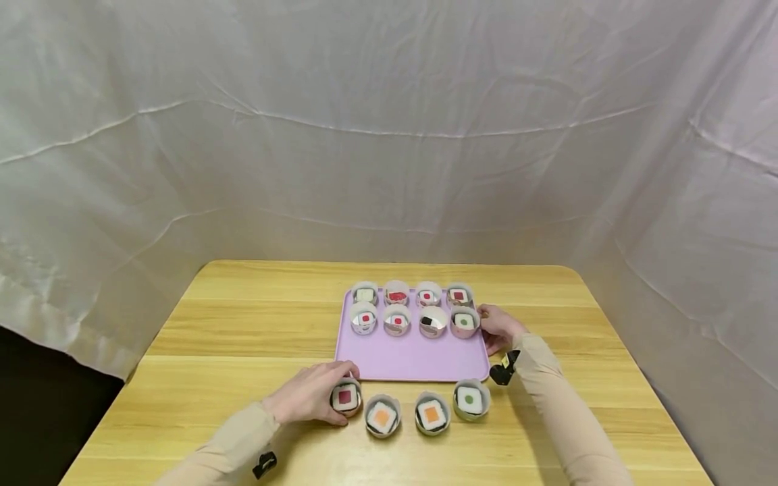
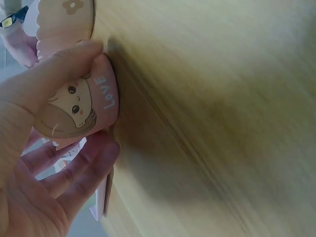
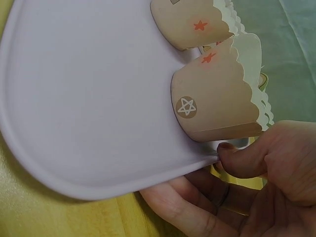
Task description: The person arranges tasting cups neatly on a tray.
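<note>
My left hand (image 1: 310, 395) grips a pink paper baking cup (image 2: 104, 91) standing on the table, thumb on one side and fingers on the other. The cup bears a cartoon face and the word LOVE; inside lies a square sushi roll piece (image 1: 345, 397) with a dark red centre. At the right edge of a lilac tray (image 1: 407, 361), my right hand (image 1: 501, 327) pinches the rim, thumb on top and fingers beneath in the right wrist view. Close by that thumb stands a beige paper cup (image 3: 217, 98) with a star print. Several filled cups stand in two rows on the tray's far half.
Right of the left hand, two cups hold orange-centred sushi pieces (image 1: 381, 417) and another holds a green-centred piece (image 1: 469, 399). They stand in front of the tray on the wooden table (image 1: 243, 324). Pale curtains (image 1: 389, 169) hang behind and at the sides.
</note>
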### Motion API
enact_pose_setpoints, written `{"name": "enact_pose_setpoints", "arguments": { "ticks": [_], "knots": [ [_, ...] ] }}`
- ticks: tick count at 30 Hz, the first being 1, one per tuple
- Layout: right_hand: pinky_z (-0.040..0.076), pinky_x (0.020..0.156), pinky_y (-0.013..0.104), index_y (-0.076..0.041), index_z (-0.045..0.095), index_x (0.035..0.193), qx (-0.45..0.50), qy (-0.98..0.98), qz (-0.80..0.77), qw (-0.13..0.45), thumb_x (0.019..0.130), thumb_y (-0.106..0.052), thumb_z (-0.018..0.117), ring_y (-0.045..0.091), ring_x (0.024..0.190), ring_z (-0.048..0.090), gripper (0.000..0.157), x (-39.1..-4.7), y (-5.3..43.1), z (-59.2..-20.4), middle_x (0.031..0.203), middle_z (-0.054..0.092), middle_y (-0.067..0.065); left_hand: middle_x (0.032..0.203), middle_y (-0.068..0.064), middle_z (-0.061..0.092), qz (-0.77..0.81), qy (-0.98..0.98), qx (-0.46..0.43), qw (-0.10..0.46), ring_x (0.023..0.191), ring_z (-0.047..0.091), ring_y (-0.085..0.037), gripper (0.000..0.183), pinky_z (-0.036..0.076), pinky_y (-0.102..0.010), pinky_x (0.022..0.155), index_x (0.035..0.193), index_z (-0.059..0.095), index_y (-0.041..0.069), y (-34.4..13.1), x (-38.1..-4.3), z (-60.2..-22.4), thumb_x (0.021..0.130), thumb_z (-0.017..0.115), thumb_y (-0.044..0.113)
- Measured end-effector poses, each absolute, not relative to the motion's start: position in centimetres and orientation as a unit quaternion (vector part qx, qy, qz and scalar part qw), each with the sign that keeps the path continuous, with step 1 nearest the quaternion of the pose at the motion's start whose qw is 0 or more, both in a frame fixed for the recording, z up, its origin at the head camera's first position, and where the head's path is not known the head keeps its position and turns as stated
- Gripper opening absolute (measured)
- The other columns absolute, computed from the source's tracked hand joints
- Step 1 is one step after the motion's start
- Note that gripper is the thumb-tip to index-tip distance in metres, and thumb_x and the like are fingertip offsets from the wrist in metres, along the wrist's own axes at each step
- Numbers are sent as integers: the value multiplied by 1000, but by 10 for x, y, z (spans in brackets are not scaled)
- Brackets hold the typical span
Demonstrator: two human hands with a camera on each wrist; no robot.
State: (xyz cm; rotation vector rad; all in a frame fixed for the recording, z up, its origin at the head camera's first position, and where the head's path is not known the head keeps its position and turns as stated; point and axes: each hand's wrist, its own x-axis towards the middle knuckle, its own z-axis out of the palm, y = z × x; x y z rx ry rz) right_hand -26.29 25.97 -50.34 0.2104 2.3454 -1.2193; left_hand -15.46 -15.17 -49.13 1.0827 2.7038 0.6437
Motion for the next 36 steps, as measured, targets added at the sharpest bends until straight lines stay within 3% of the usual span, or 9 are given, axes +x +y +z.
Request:
{"name": "enact_pose_setpoints", "arguments": {
  "ticks": [5, 15, 36],
  "knots": [
    [53, 42, 26, -2, 46, 118, 78, 858, -445, 245, 102, -12, 46, 15, 45, 54, 19, -263, 260, -503, 60, 52, 8, 103, 3, 70, 224, 900, 370, 57, 90, 67, -11, 59, 56, -23, 76, 114, 56, 17, -152, -153, -496, 66, 90, 27],
    [55, 44, 27, -1, 44, 113, 67, 853, -451, 253, 101, -10, 44, 14, 46, 55, 15, -261, 260, -499, 59, 52, 7, 99, 2, 70, 260, 898, 348, 69, 85, 66, -5, 58, 57, -17, 75, 113, 57, 13, -155, -155, -490, 65, 88, 20],
    [54, 43, 27, -2, 44, 118, 81, 859, -440, 250, 101, -8, 43, 14, 45, 54, 18, -265, 260, -502, 60, 52, 8, 101, -3, 71, 268, 897, 345, 65, 87, 69, -12, 54, 57, -17, 75, 115, 59, 7, -143, -188, -470, 70, 88, 16]
  ]
}}
